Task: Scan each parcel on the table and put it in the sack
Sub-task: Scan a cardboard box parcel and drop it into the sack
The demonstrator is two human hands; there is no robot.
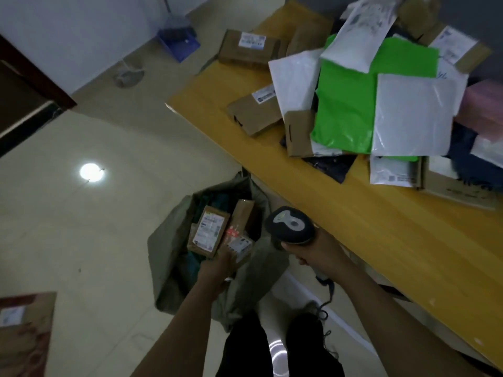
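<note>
A grey-green sack (166, 257) stands open on the floor beside the table's near-left corner, with several brown parcels inside. My left hand (216, 266) reaches into its mouth and grips a small brown parcel with a white label (239, 244). Next to it in the sack lies a brown box with a printed label (208, 231). My right hand (317, 250) holds a dark handheld scanner (290, 225) just right of the sack, over the table's edge, its cable hanging down. On the yellow table (381, 227) lies a heap of parcels: a green mailer (345, 104), white mailers (411, 115) and brown boxes (250, 46).
A blue dustpan (178, 40) leans by the wall at the far end of the floor. A brown box (24, 333) shows at the lower left edge. A dark door frame (24, 93) stands at the left. My legs are below the sack.
</note>
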